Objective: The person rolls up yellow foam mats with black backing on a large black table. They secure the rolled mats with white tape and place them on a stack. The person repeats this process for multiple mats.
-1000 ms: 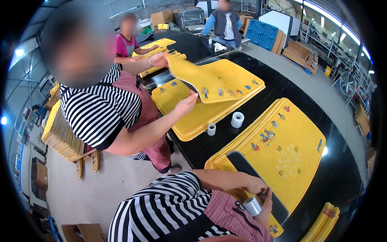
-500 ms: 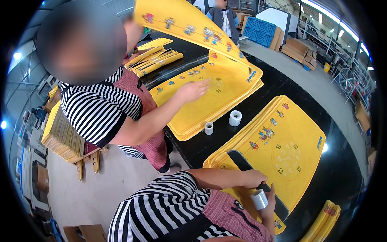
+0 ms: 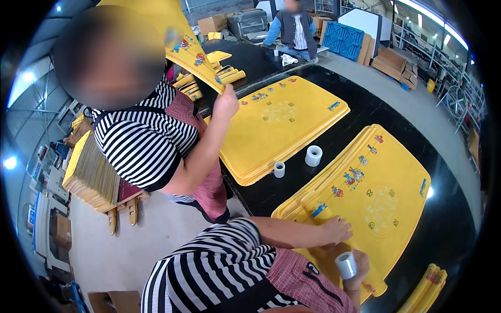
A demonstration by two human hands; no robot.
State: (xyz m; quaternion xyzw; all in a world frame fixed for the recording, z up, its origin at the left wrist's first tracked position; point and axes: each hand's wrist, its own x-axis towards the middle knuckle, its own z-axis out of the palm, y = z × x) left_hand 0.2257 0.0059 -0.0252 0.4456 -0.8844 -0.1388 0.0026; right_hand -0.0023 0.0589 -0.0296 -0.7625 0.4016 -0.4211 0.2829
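The person's left hand [image 3: 334, 231] is lying palm-down on the near-left corner of the top yellow mat [image 3: 381, 193], fingers [image 3: 344, 225] spread and pressing rather than gripping, apparently pinning the rolled-up edge of that mat so it cannot spring open. The right hand [image 3: 357, 268] is closing around a small roll of clear tape [image 3: 346, 264], fingers curled about its rim, holding it just beside the left hand and over the mat's near edge, likely kept close so tape can reach the curl. The mat is topping a stack that is sitting on the black worktop [image 3: 365, 112]; its long axis is running from that near-left corner away toward the far right, and its printed pictures are facing up. The rolled portion is lying along the near short end, across the long axis. Two more tape rolls, a larger white one [image 3: 313, 155] and a smaller one [image 3: 279, 169], are standing upright on the worktop just beyond the stack's far-left edge, between it and a second stack of yellow mats [image 3: 282, 125]. Beyond that second stack, a co-worker in a striped top is lifting a single mat [image 3: 193, 49] overhead with one raised hand [image 3: 227, 101]. Further from the stack, a third person is working at the worktop's far end.
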